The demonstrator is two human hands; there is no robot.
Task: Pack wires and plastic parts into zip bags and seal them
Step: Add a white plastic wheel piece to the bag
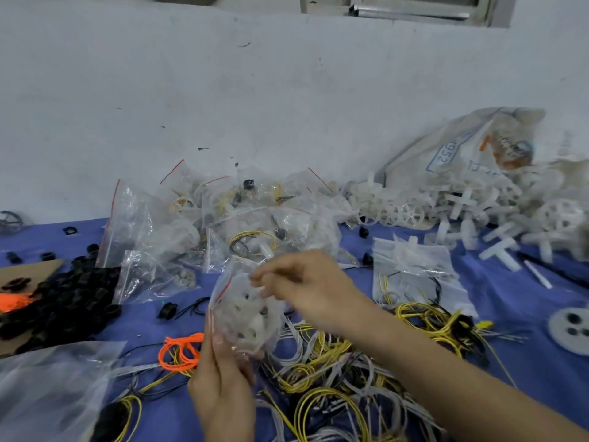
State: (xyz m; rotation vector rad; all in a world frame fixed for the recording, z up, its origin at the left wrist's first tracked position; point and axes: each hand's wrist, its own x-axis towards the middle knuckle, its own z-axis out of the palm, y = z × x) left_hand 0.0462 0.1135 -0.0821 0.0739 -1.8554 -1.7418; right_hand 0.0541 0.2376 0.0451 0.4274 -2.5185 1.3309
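Zip bag (245,311) clenched in left hand (223,387) grip, right hand (306,285) pinching its top; sack (446,151) beyond says "952".

Your light is soft, cool and even, with only faint shadows. Motion blur smears your right hand (307,283) and the zip bag (245,314) your left hand (223,393) holds. The white plastic parts (471,208) at the right edge are smeared, the base of the wall (287,90) bows, and the piled clear bags (134,218) glint.

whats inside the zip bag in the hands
White plastic parts with round holes show through the bag; the right hand covers its mouth, the left hand its bottom.
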